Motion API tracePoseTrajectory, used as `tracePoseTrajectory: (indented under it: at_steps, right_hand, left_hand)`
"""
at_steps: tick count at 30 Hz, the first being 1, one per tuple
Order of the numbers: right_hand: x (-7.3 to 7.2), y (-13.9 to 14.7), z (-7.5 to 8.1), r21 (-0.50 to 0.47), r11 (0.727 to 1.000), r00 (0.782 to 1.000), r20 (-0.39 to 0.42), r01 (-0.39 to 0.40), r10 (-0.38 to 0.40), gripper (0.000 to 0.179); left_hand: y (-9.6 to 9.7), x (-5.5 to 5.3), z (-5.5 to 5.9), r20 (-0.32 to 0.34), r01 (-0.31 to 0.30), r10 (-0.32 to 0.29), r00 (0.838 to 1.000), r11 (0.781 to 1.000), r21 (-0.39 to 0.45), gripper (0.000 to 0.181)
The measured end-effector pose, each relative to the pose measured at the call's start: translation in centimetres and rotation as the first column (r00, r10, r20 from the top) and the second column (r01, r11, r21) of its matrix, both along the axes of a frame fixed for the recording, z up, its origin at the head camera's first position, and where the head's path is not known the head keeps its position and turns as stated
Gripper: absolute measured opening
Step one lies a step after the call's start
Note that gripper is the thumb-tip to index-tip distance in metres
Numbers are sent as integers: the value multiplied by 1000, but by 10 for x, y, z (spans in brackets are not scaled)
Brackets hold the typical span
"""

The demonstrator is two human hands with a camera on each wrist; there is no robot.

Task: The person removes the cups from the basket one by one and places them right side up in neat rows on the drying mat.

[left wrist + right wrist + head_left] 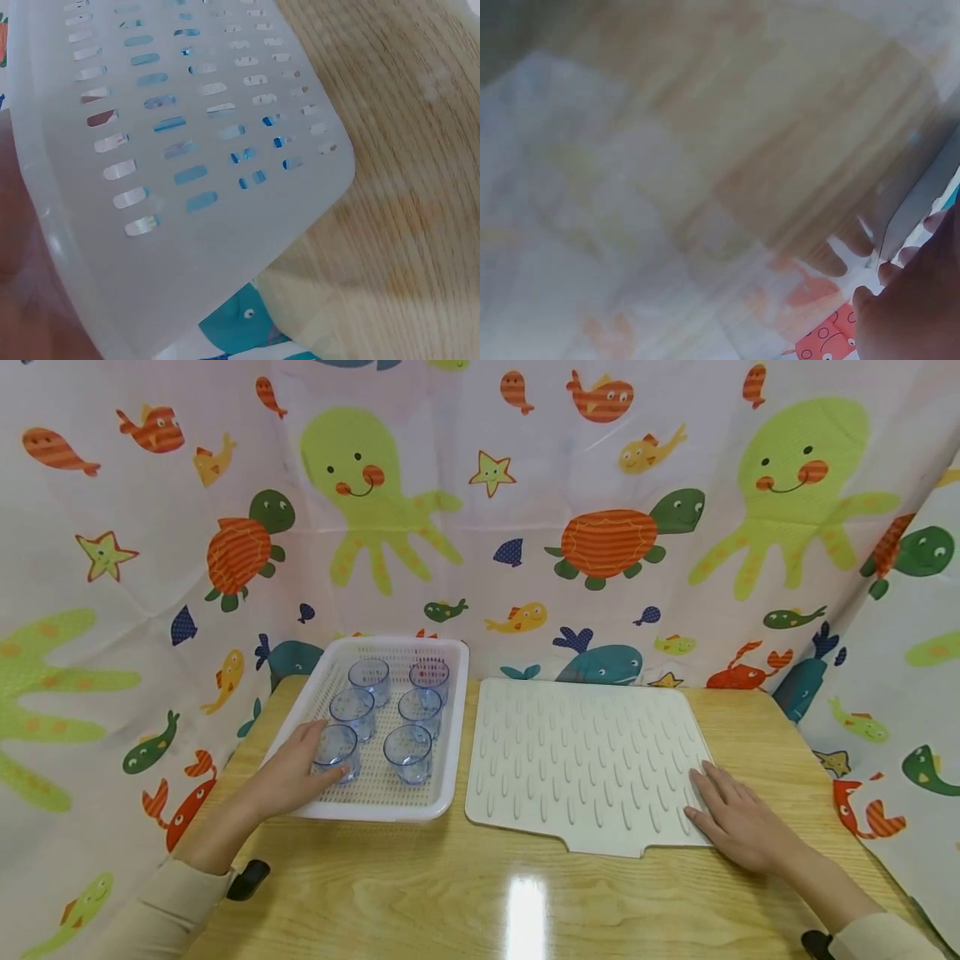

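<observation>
A white perforated basket (pixel 449 777) stands on the left of the table, holding several clear bluish drinking glasses (pixel 408 756) in two columns. Reaching over its left rim, my left hand (pixel 296 768) grips the nearest glass of the left column (pixel 336 745), thumb across the front and fingers on the far left side. The left wrist view shows only the basket's slotted outer wall (pixel 202 255), so the grip is hidden there. On the right lies a white ridged draining board (pixel 585 760) with a spout at its near edge. My right hand (pixel 742 822) rests on its right edge, fingers extended.
The pale wooden table (pixel 420 885) extends in front of the basket and board. A curtain printed with sea animals (pixel 465 527) encloses the back and both sides. The basket and board stand close together, a narrow strip of wood between them.
</observation>
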State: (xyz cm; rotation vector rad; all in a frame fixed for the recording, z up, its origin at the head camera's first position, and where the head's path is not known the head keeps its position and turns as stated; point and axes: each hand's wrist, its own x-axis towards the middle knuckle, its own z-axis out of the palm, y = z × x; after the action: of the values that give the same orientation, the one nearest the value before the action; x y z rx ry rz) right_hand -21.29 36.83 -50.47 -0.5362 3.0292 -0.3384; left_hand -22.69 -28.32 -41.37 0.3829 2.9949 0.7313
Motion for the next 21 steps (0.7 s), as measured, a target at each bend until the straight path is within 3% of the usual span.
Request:
tracePoseTrajectory:
  at_steps: [8,21]
  right_hand:
    - [2,3,-4,-10,1000,999,31,30,-30,78]
    - [6,2,-8,18,998,996,48,68,-69,83]
  left_hand:
    - [4,-2,-2,0,-64,64,998,998,5,88]
    - [8,-8,-9,25,-97,97,995,995,-4,89]
